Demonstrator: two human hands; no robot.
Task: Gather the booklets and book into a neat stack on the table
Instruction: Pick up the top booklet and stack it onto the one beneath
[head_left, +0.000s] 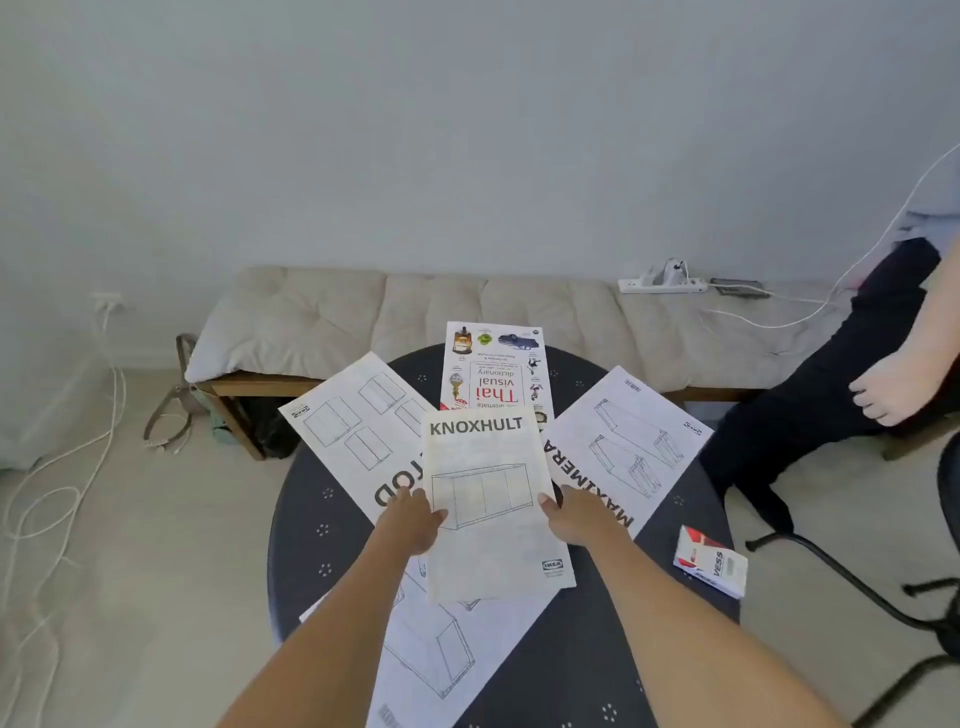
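Observation:
A white KNOXHULT booklet (493, 499) sits in the middle of the round dark table (311, 545), held at both side edges. My left hand (415, 522) grips its left edge and my right hand (571, 514) grips its right edge. Beyond it lies the Thai visual dictionary book (493, 369). To the left lies a booklet with cabinet drawings (353, 431), to the right a MAXIMERA booklet (623, 447). Another booklet (436, 649) lies partly under the KNOXHULT one, near the front edge.
A small red and white box (710, 564) rests at the table's right edge. Behind the table stands a low bench with a beige cushion (395, 306) and a power strip (662, 283). A seated person's leg and foot (893, 384) are at the right. Cables (62, 493) trail on the floor left.

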